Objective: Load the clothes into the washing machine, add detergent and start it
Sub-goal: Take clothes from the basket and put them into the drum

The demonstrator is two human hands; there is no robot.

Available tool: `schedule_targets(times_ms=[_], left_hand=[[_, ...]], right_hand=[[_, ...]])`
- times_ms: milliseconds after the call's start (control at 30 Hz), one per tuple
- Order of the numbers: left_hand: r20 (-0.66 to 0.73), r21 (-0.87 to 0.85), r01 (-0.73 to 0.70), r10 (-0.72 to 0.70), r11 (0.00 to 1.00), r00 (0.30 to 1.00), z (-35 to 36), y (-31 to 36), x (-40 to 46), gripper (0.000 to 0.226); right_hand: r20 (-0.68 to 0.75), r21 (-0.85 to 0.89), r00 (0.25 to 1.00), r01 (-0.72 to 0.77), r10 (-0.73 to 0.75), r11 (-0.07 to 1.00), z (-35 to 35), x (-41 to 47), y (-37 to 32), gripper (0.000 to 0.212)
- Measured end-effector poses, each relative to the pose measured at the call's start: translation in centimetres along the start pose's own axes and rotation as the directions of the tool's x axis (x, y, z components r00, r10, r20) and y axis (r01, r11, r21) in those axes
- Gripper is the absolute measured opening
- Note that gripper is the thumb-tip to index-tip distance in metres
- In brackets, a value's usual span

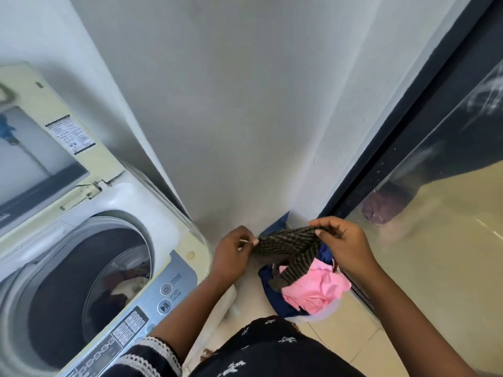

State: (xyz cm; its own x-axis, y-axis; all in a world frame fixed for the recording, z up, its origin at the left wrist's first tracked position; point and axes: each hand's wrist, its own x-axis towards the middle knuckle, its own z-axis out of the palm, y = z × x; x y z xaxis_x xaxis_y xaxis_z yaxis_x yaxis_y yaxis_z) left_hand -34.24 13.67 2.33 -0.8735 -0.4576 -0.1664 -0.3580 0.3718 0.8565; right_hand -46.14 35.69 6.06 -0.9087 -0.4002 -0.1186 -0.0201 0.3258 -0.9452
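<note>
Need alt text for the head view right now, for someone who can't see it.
Both hands, left hand and right hand, stretch a striped garment above a basket of clothes, right of the open washing machine.

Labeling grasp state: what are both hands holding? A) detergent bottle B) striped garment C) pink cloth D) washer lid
B: the left hand and right hand each pinch an end of the dark striped garment, stretched between them above the pink cloth in the pile; the washer lid stands open, untouched.
</note>
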Motion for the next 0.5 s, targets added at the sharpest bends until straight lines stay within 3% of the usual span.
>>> schedule_targets(times_ms=[100, 233, 400, 500], left_hand=[[-0.050, 0.019, -0.104, 0.105, 0.994, 0.993, -1.7, 1.1, 0.1, 0.007], [0.035, 0.055, -0.281, 0.279, 0.958, 0.960, -2.0, 3.4, -0.5, 0.005], [0.122, 0.174, -0.427, 0.410, 0.887, 0.904, -1.6, 5.7, -1.6, 0.007], [0.128, 0.070, -0.441, 0.431, 0.895, 0.893, -2.8, 7.2, -2.3, 0.004]], right_hand=[[0.055, -0.197, 0.997, -0.039, 0.051, 0.980, 0.0, -0.5, 1.3, 0.040], [0.147, -0.460, 0.987, 0.011, 0.064, 0.888, 0.8, -0.7, 2.3, 0.058], [0.305, -0.557, 0.946, 0.088, 0.105, 0.826, 3.4, -0.1, 3.3, 0.076], [0.396, -0.594, 0.896, 0.083, 0.201, 0.800, 5.2, 0.3, 3.9, 0.092]])
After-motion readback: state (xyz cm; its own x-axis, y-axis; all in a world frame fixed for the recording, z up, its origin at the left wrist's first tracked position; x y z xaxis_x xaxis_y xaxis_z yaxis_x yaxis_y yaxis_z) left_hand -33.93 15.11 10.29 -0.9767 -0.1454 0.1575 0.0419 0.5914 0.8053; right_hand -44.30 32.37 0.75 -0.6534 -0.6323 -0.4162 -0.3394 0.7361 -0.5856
